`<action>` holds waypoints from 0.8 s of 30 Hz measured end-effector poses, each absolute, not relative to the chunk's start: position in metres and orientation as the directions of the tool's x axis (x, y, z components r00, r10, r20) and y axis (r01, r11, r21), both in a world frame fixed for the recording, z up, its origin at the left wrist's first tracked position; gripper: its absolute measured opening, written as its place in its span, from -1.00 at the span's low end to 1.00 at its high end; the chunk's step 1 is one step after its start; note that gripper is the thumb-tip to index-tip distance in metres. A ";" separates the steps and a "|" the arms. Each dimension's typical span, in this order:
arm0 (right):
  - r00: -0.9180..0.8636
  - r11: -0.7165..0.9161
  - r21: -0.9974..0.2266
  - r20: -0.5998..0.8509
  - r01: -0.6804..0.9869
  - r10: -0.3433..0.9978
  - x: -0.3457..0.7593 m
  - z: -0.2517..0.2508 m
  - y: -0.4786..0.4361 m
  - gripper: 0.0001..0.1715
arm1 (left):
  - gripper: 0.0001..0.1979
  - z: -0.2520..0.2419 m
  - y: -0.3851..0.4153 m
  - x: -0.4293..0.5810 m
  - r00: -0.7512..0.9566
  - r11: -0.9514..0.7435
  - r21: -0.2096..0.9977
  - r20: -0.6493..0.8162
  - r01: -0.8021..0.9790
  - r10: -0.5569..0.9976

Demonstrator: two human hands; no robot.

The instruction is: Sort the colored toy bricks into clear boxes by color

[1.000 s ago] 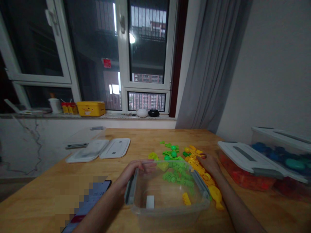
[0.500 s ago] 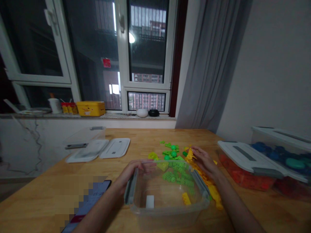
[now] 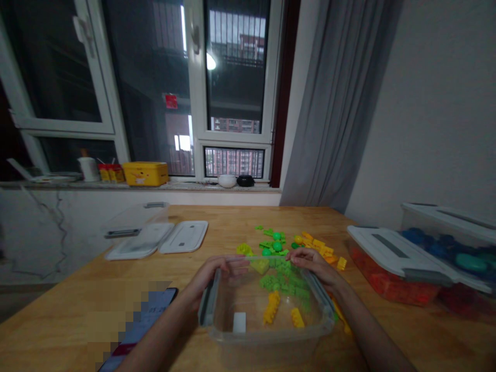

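Note:
A clear plastic bin [image 3: 271, 336] with grey handles stands in front of me on the wooden table. My left hand [image 3: 217, 271] grips its far left rim. My right hand [image 3: 315, 263] hovers over the far right rim, fingers loose and holding nothing. Inside the bin are a long yellow brick piece [image 3: 271, 306], a small yellow brick [image 3: 297, 317] and a white block [image 3: 239, 321]. Green bricks [image 3: 282, 279] lie just behind the bin and show through its wall. More yellow bricks [image 3: 323, 248] and green pieces [image 3: 273, 240] are scattered beyond my right hand.
Two white lids [image 3: 184, 236] and an empty clear bin [image 3: 134, 219] lie at the left. A phone [image 3: 143, 320] rests by my left forearm. At the right are a lidded bin of red pieces [image 3: 391, 268] and one of blue pieces [image 3: 449, 243].
My right hand picked a yellow piece from the pile, carried it left to the bin's rim and let go. The yellow piece is now inside the bin. My left hand stayed put.

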State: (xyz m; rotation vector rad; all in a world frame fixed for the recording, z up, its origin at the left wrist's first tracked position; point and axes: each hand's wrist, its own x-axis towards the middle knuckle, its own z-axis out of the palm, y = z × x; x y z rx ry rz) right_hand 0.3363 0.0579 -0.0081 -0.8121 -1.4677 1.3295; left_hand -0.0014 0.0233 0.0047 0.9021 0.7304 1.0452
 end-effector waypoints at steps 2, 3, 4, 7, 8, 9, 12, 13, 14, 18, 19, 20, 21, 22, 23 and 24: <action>-0.307 0.181 -0.976 0.211 -0.122 0.928 0.335 -0.007 0.056 -0.60 | -0.47 0.005 0.023 -0.001 0.337 0.210 0.898 -0.074 -0.387 0.939; -0.304 0.179 -0.976 0.209 -0.124 0.930 0.335 -0.007 0.056 -0.60 | -0.48 0.005 0.023 -0.001 0.336 0.204 0.901 -0.070 -0.383 0.939; -0.299 0.176 -0.976 0.207 -0.129 0.932 0.334 -0.007 0.056 -0.60 | -0.48 0.005 0.023 -0.001 0.337 0.201 0.903 -0.067 -0.381 0.939; -0.221 0.183 -0.968 0.219 -0.171 0.950 0.340 -0.009 0.065 -0.56 | -0.50 0.006 0.022 0.000 0.346 0.196 0.905 -0.058 -0.378 0.937; -0.157 0.199 -0.965 0.226 -0.171 0.961 0.345 -0.011 0.070 -0.53 | -0.51 0.006 0.022 0.000 0.348 0.195 0.905 -0.057 -0.377 0.936; -0.077 0.227 -0.963 0.239 -0.146 0.968 0.351 -0.013 0.077 -0.50 | -0.51 0.006 0.021 0.000 0.347 0.195 0.906 -0.057 -0.377 0.936; 0.163 0.301 -0.940 0.327 0.162 0.931 0.380 -0.024 0.100 -0.46 | -0.51 0.007 0.020 0.001 0.346 0.196 0.907 -0.061 -0.373 0.936; 0.219 0.297 -0.900 0.375 0.319 0.901 0.392 -0.030 0.108 -0.48 | -0.50 0.007 0.020 0.001 0.346 0.196 0.907 -0.061 -0.372 0.936; 0.249 0.273 -0.841 0.421 0.467 0.872 0.404 -0.035 0.115 -0.48 | -0.50 0.007 0.021 0.001 0.348 0.196 0.907 -0.060 -0.372 0.936; 0.286 0.099 -0.629 0.480 0.771 0.829 0.444 -0.058 0.134 -0.45 | -0.49 0.007 0.022 0.001 0.349 0.198 0.908 -0.062 -0.368 0.935; 0.291 0.068 -0.612 0.467 0.788 0.835 0.451 -0.063 0.137 -0.44 | -0.49 0.007 0.022 0.001 0.348 0.200 0.908 -0.065 -0.368 0.935; 0.297 0.043 -0.605 0.450 0.795 0.842 0.457 -0.067 0.138 -0.44 | -0.49 0.008 0.022 0.002 0.347 0.202 0.907 -0.068 -0.369 0.936; 0.306 0.019 -0.601 0.433 0.799 0.848 0.461 -0.070 0.139 -0.44 | -0.49 0.009 0.021 0.002 0.345 0.205 0.905 -0.071 -0.372 0.936; 0.313 -0.007 -0.592 0.416 0.806 0.854 0.464 -0.073 0.140 -0.45 | -0.49 0.009 0.020 0.002 0.344 0.210 0.903 -0.076 -0.374 0.936; 0.319 -0.032 -0.583 0.397 0.812 0.860 0.467 -0.075 0.141 -0.46 | -0.48 0.010 0.019 0.003 0.343 0.217 0.901 -0.083 -0.376 0.936; 0.323 -0.053 -0.574 0.379 0.817 0.867 0.468 -0.077 0.141 -0.47 | -0.48 0.011 0.019 0.003 0.343 0.226 0.898 -0.091 -0.378 0.935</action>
